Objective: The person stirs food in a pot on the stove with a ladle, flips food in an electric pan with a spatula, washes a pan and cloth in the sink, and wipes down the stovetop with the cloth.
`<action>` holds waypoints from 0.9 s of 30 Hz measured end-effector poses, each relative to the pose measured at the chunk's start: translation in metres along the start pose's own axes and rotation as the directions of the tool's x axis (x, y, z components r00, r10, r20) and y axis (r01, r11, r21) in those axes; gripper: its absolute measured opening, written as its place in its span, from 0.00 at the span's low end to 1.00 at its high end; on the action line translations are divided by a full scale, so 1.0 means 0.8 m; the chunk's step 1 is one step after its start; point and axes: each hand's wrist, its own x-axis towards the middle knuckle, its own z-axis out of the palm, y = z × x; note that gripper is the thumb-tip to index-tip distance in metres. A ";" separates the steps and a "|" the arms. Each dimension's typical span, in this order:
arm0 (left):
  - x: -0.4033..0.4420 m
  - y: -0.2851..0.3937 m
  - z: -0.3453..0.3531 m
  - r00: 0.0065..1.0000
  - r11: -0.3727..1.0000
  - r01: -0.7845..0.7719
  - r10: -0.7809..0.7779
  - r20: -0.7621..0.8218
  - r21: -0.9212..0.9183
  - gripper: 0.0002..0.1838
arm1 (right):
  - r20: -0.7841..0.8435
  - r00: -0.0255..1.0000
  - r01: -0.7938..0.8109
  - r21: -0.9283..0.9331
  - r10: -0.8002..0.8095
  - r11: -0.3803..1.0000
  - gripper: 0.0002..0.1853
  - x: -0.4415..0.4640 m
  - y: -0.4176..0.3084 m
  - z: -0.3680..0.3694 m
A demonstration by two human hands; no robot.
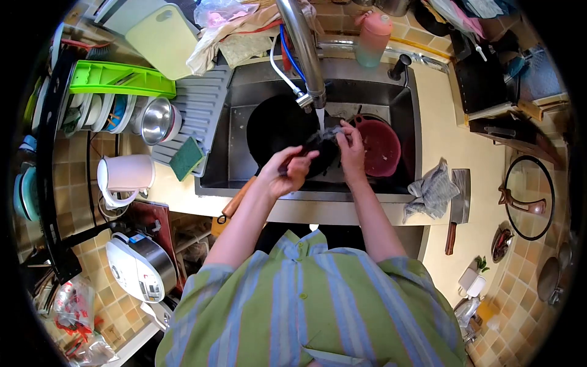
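Over the sink [215, 177], my left hand [287, 171] is closed around the dark reddish-brown end of a thin object [313, 142], whose kind I cannot make out. My right hand [351, 150] pinches the wet, shiny far end of that object. Water runs from the faucet [310, 67] beside my fingers. Beneath my left hand lies a black wok [269, 125] with a wooden handle [239, 197] reaching over the sink's front edge. To the right of my right hand sits a dark red colander [382, 147].
A green scouring sponge [186, 159] lies on the left rim. On the right counter are a grey cloth [431, 191] and a cleaver [460, 199]. A pink bottle [373, 40] stands behind the sink. At left are a metal bowl [157, 120] and a pink pitcher [125, 176].
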 end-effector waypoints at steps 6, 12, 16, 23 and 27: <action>0.072 0.004 0.065 0.981 0.983 -0.157 0.144 -0.129 -0.096 0.14 | 0.069 0.981 -0.181 0.652 0.181 0.736 0.10 0.012 -0.104 -0.043; 0.006 0.006 0.024 0.985 0.929 -0.076 0.126 -0.115 0.363 0.04 | 0.062 0.958 -0.271 0.504 0.279 0.820 0.13 0.013 -0.072 -0.049; -0.107 -0.018 -0.002 0.662 0.173 0.036 0.733 -0.154 0.984 0.13 | 0.178 0.982 -0.056 -0.051 0.064 0.997 0.11 0.028 -0.019 0.001; -0.187 -0.016 -0.113 0.321 -0.452 0.359 0.882 0.346 0.817 0.16 | 0.704 0.485 0.377 -0.704 0.519 0.602 0.14 -0.013 0.110 0.072; -0.188 -0.033 -0.095 0.295 -0.383 0.497 0.918 0.264 0.778 0.18 | 0.766 0.434 0.091 -0.561 0.474 0.823 0.21 -0.061 0.117 0.148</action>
